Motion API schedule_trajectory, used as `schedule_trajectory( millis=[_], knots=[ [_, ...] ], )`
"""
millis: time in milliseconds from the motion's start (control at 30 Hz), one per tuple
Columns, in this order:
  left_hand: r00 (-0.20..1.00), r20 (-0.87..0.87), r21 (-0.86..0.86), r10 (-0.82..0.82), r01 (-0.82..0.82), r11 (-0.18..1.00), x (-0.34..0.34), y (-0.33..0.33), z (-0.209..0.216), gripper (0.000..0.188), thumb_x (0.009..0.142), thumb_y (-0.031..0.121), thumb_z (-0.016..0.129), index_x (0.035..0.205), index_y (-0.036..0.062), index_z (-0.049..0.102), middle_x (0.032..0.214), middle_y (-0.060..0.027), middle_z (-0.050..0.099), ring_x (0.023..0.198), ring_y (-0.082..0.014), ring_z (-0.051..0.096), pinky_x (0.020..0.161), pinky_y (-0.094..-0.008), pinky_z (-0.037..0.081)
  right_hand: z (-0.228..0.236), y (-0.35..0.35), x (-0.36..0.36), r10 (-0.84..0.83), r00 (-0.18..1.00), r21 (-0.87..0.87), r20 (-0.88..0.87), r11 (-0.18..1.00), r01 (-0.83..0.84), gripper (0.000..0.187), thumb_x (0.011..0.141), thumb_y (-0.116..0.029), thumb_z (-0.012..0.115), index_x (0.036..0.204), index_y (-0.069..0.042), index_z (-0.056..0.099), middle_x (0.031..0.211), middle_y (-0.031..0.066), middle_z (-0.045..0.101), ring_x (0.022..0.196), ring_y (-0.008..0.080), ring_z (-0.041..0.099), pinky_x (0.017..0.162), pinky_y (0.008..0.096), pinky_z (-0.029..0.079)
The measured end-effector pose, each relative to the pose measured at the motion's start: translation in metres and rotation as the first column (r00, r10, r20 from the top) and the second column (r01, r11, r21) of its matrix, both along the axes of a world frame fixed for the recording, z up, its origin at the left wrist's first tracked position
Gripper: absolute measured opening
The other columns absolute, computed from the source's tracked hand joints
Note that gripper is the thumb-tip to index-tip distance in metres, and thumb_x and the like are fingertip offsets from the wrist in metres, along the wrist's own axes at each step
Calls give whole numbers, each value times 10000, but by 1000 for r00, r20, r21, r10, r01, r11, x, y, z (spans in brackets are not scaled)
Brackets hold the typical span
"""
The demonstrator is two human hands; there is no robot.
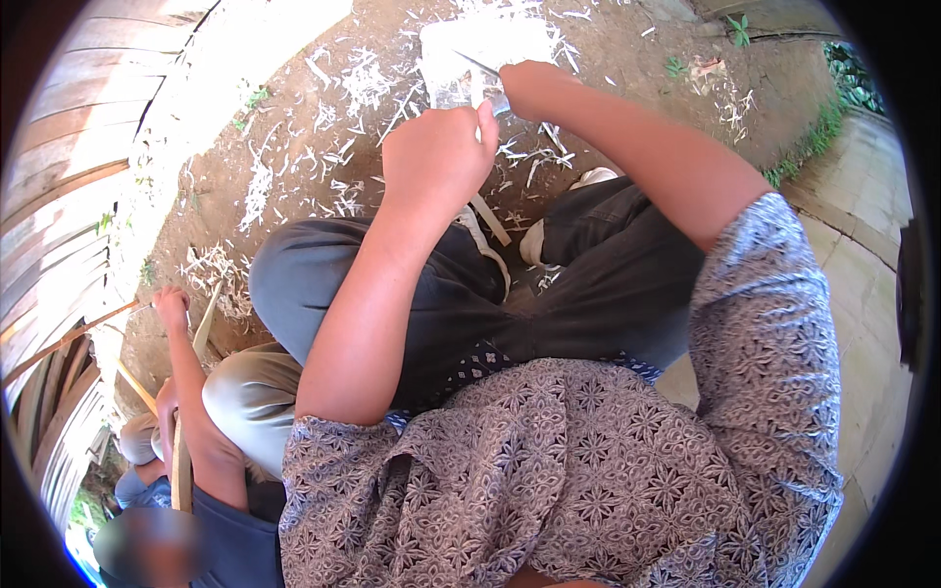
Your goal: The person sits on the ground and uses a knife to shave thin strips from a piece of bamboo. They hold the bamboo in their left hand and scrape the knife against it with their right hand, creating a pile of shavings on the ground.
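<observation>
My left hand (pixel 438 155) is closed in a fist, thumb up, around a pale wooden strip (pixel 477 90) whose upper part shows just above the thumb. Below that fist, another length of pale strip (pixel 491 221) slants down between my shoes; whether it is the same piece I cannot tell. My right hand (pixel 534 90) grips a knife, its handle hidden in the fingers. The thin dark knife blade (pixel 477 65) points up and left, over a bright whitish block or slab (pixel 438 61) on the ground.
Curled wood shavings (pixel 365 86) litter the brown dirt ground (pixel 627 73). At the left, a co-worker's hand (pixel 173 306) is raised near a pale wooden slat (pixel 208 318). Wooden boards (pixel 74 147) line the left side; concrete paving (pixel 863 294) lies at right.
</observation>
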State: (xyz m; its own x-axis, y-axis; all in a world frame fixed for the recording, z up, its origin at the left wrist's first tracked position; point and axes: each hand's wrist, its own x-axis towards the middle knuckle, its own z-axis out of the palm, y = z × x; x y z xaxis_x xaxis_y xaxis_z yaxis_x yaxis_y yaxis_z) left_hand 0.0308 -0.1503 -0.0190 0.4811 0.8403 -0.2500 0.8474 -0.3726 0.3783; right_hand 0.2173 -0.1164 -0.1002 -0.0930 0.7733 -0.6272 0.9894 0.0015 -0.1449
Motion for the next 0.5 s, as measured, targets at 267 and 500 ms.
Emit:
schedule_trajectory(
  millis=[267,500],
  knots=[
    [995,22,63,-98,96,993,2,-5,-7,519,1057,380,447,770,45,721,659,-176,667,645,-383,678,623,-494,543,39,-45,8,35,999,75,16,997,-36,257,968,-86,530,1175,-27,669,1087,189,737,1030,348,731,839,470,598],
    [996,-32,-11,-84,83,996,8,-5,-2,517,1057,380,443,773,49,722,681,-172,676,678,-377,685,652,-489,548,1,-27,2,-70,997,45,10,997,70,252,956,-103,569,1154,-26,705,1119,175,744,1055,335,734,849,453,605]
  ],
)
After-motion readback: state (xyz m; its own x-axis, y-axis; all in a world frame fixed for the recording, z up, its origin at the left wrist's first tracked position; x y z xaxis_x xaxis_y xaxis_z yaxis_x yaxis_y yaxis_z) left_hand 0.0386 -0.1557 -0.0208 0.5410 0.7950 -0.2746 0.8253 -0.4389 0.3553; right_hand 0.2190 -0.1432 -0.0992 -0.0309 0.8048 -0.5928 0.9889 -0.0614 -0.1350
